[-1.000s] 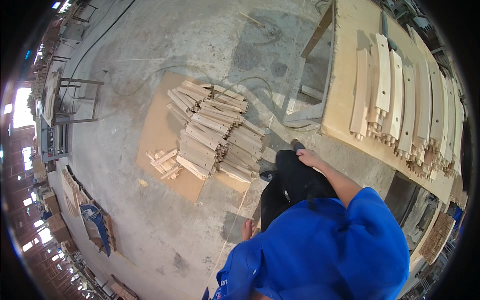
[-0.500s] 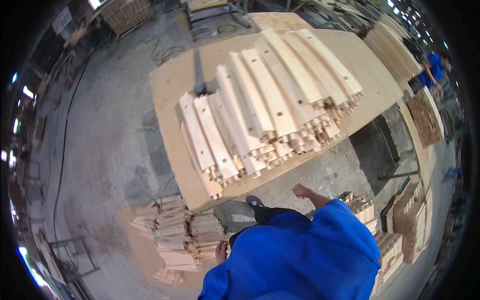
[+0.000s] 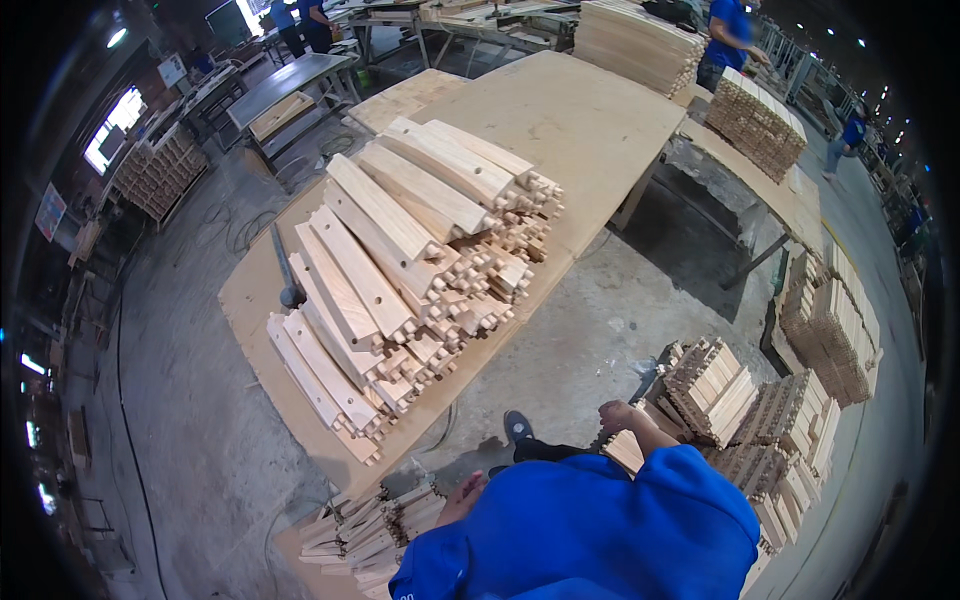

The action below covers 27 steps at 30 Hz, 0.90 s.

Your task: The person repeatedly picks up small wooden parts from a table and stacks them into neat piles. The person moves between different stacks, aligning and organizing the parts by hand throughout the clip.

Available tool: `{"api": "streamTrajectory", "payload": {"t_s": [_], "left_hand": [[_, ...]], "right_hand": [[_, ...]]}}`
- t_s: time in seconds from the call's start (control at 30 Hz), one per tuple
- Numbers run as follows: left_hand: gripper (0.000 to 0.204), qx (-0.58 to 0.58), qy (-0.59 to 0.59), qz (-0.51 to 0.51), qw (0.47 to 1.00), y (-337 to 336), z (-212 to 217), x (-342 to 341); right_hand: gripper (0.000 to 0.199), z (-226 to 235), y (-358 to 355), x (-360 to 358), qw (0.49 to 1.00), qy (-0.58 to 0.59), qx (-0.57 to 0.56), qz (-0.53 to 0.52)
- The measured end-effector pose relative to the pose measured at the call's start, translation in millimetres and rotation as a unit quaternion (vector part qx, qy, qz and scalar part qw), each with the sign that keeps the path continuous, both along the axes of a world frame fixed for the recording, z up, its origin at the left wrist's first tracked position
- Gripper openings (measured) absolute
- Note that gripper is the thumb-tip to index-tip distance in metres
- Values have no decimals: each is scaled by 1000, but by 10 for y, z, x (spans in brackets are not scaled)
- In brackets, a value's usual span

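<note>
A: Where are the 2 hands?

B: Both hang low beside the blue shirt [image 3: 590, 530]. The left hand [image 3: 462, 497] sits just above a low heap of short wooden pieces [image 3: 365, 530] on the floor, near it but not clearly touching. It holds nothing that I can see; whether the fingers are spread or curled I cannot tell, it is too small.

A: And the right?

B: The right hand [image 3: 617, 415] is out to the side, loosely curled, next to a floor stack of tenoned wooden blocks [image 3: 712, 388]. It may brush the light board [image 3: 626, 450] just below it, but contact is unclear, and I cannot tell whether it grips anything.

A: What lies ahead?

B: A big plywood table [image 3: 590, 120] carrying long pale wooden slats [image 3: 400, 260] laid in overlapping rows, their notched ends toward the person. A dark hammer-like tool [image 3: 285, 270] lies on the tabletop just left of the slats.

A: Anything else?

B: More stacks of wooden parts [image 3: 830, 330] stand to the right on the concrete floor [image 3: 610, 330], and another pile [image 3: 755, 120] sits on a farther bench, with a person in blue [image 3: 730, 30] just beyond it.
</note>
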<state>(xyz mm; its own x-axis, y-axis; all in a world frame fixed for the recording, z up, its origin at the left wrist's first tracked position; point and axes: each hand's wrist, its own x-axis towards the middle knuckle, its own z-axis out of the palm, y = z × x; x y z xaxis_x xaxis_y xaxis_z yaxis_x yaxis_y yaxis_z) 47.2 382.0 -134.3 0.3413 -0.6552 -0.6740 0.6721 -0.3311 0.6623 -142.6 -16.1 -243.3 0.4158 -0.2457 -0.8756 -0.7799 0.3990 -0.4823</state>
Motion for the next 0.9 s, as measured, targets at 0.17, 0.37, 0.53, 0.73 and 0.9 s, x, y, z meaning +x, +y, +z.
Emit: {"api": "streamTrajectory", "payload": {"t_s": [0.17,0.37,0.53,0.73,0.9], "left_hand": [[52,13,-34,-27,999,-260,122,0],[51,-86,-60,-94,990,-1081,1087,495],[51,-149,-184,-116,965,-2050,1699,699],[55,-161,-187,-70,967,-3275,1791,615],[53,-151,-188,-93,966,-3738,1577,521]], "right_hand": [[32,489,-324,138,997,-73,-18,-24],[34,1509,-1520,844,928,-369,-34,-27],[41,2401,-2308,1874,895,-436,-84,-52],[55,2405,-2979,3000,890,-426,-159,38],[60,2281,-3063,3832,885,-417,-182,95]]}}
